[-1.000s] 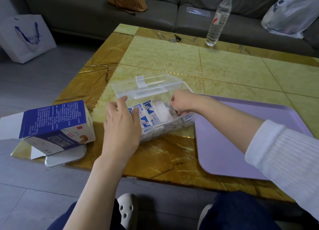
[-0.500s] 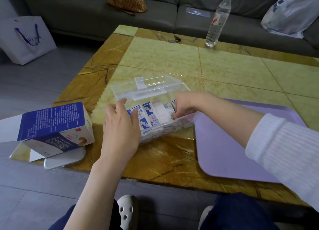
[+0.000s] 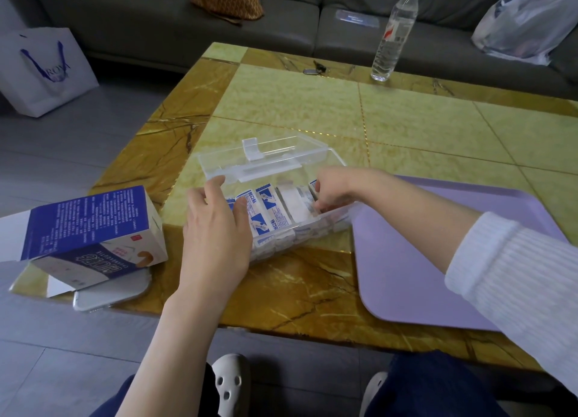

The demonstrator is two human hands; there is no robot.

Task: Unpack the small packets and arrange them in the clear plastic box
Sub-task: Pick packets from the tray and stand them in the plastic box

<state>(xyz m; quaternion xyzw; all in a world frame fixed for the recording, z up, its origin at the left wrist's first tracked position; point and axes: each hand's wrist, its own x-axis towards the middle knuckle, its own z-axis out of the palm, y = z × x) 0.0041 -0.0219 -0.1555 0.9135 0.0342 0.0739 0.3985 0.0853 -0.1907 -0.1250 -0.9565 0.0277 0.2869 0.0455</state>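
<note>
Right fingers (image 3: 322, 199) pinch packets (image 3: 269, 216) inside the clear box (image 3: 275, 161); left fingers (image 3: 215, 183), spread, brace it.

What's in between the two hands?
Blue-and-white packets stand in the clear plastic box between the left hand and the right hand, as the head view shows.

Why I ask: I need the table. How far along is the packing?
Done: the carton lies open and packets fill most of the clear plastic box. In hand: the left hand steadies the box while the right hand works among packets at its right end. Left: probably tidying, closing the lid.
</note>
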